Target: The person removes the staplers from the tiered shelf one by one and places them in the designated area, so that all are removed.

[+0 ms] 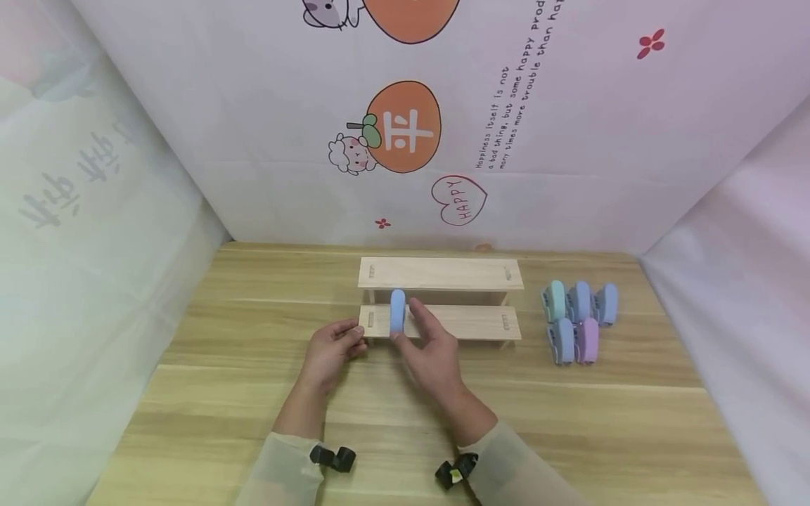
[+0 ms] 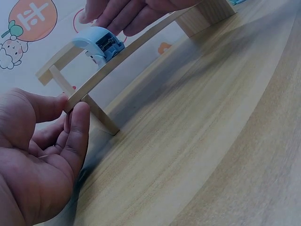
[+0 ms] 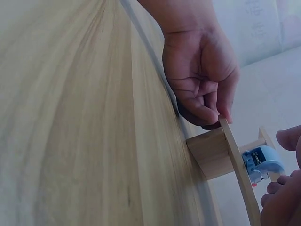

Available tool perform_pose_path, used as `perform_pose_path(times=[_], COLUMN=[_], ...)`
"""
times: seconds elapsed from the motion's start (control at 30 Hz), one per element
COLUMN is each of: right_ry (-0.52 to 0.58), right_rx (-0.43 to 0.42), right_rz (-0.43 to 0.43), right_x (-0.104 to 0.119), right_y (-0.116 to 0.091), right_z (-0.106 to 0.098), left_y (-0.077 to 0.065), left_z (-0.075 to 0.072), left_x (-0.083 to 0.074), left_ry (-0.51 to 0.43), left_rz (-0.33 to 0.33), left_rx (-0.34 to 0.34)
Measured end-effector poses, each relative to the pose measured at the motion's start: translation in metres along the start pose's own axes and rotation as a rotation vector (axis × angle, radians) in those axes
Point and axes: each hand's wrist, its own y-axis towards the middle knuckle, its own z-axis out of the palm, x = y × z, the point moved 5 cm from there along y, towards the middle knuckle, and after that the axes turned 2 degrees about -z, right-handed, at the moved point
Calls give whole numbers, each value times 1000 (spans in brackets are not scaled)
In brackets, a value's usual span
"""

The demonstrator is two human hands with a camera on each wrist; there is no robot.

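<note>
A small blue stapler (image 1: 397, 311) stands near the left end of the front step of a two-step wooden rack (image 1: 455, 322). My left hand (image 1: 330, 351) pinches the front step's left corner between thumb and fingers; the left wrist view shows the thumb (image 2: 51, 107) above the board and a finger below it. Around the stapler's right side is my right hand (image 1: 433, 351), thumb and fingers spread apart, with the thumb tip at its near end. Whether that thumb touches the stapler I cannot tell. The right wrist view shows the stapler (image 3: 262, 161) resting on the board.
On the wooden table (image 1: 253, 393), right of the rack, several more staplers stand in two rows, among them a green one (image 1: 555, 301) and a purple one (image 1: 588, 341). The rack's higher back step (image 1: 439, 273) lies behind. A printed white cloth (image 1: 285, 140) hangs beyond.
</note>
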Motion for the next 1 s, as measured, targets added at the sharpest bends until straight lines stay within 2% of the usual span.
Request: perform_pose_path(times=[0.53, 0.77, 1.0], right_ry=[-5, -111, -171], right_rx=[46, 29, -6], right_rz=[-85, -101, -128], right_x=[-5, -5, -4], right_y=[1, 3, 4], right_z=[10, 14, 18], left_y=[1, 2, 3], left_z=[1, 0, 0], left_x=[0, 1, 2], left_ry=[8, 7, 0], left_rz=[-1, -1, 7], left_rx=[-17, -19, -13])
